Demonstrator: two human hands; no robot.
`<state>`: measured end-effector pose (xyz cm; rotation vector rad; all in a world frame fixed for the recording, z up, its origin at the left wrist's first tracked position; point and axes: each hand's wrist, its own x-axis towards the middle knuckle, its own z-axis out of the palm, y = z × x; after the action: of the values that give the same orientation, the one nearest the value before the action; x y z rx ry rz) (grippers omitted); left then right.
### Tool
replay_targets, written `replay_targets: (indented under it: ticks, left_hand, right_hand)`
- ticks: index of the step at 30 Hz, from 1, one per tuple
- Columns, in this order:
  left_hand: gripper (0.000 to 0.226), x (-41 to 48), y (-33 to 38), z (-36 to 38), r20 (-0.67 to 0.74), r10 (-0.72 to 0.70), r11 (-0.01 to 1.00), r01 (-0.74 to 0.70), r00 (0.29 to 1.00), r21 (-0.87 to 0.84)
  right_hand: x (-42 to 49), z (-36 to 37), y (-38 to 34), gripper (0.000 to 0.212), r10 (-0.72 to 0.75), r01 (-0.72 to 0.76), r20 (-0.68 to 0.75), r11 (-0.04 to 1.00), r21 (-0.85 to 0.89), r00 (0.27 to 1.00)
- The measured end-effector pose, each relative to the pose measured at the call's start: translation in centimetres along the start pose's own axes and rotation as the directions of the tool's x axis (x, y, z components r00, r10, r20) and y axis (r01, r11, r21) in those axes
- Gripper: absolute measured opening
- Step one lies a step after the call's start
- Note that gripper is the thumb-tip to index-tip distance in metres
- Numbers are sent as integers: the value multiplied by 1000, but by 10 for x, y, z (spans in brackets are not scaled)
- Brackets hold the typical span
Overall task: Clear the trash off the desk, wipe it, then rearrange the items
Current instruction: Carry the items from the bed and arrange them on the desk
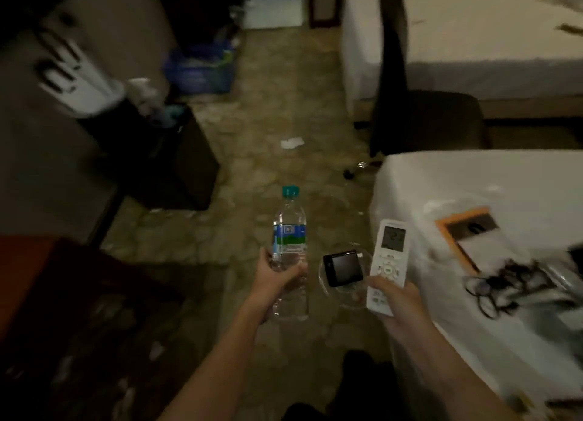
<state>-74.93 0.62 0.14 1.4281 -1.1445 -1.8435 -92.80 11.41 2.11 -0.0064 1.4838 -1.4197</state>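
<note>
Bottle (289, 231) stands upright in left grip (277, 275), remote (389, 256) in right grip (398, 300).

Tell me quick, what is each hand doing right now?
Left hand: grips the water bottle.
Right hand: holds the white remote, beside a clear dish with a black charger.

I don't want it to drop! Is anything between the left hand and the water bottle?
Nothing visible. The left hand holds the water bottle directly, fingers wrapped around its lower part.
</note>
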Motion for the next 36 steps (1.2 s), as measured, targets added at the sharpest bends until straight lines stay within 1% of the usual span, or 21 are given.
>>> replay_targets:
  ticks: [3,6,7,9,10,11,13,14,17,19,21,22,24,26,30,32,36]
  left_hand:
    - [48,-11,9,-62,-137,21,998,-29,990,-59]
    - [43,-24,10,-116,-295,8,991,-48,955,-129]
    - [43,-27,11,-133,-346,5,985,-64,938,-160]
    - [50,-32,15,-166,-436,-5,976,-90,900,-197]
    - [53,-35,16,-182,-496,-9,975,-103,868,-197]
    - [53,-40,19,-207,-583,-4,967,-145,813,-209]
    - [47,-46,27,-224,-607,-5,968,-147,795,-201]
    - [45,-53,28,-238,-654,-23,968,-147,756,-203]
    - [44,-74,28,-280,-798,-68,945,-218,598,-244]
    - [42,-89,21,-306,-862,-141,925,-245,488,-290]
    - [43,-100,13,-328,-903,-203,899,-294,379,-326]
    - [45,-104,10,-341,-915,-223,888,-317,335,-332]
    - [50,-110,0,-369,-919,-279,862,-351,279,-367]
    - [53,-115,-11,-401,-914,-313,834,-385,258,-394]
    - [58,-112,-27,-473,-915,-316,832,-391,250,-394]
    - [60,-109,-31,-509,-912,-319,840,-370,256,-398]
    - [64,-108,-35,-573,-913,-328,855,-336,242,-396]
  right_hand:
    - [3,64,13,30,68,-57,121,995,-87,990]
    - [8,127,33,41,141,-87,224,968,-234,964]
    - [11,148,40,43,167,-92,247,953,-288,955]
    - [13,191,48,43,194,-66,318,926,-372,928]
    - [14,212,53,41,232,-73,359,911,-407,904]
    - [15,245,60,40,296,-82,417,885,-458,860]
    - [18,268,65,42,320,-81,444,874,-479,837]
    - [16,288,71,43,343,-68,468,857,-510,815]
    - [12,354,91,42,444,-11,539,779,-627,716]
    - [1,391,109,39,480,53,580,739,-672,658]
    - [-9,420,130,31,540,66,595,706,-706,595]
    - [-12,434,142,28,561,75,595,688,-722,575]
    - [-20,463,168,27,591,105,591,653,-750,550]
    - [-27,492,196,31,618,123,584,624,-771,526]
    - [-42,548,256,48,652,145,553,570,-809,519]
    - [-48,577,284,49,660,172,543,542,-823,520]
    - [-59,624,325,46,666,222,545,510,-831,510]
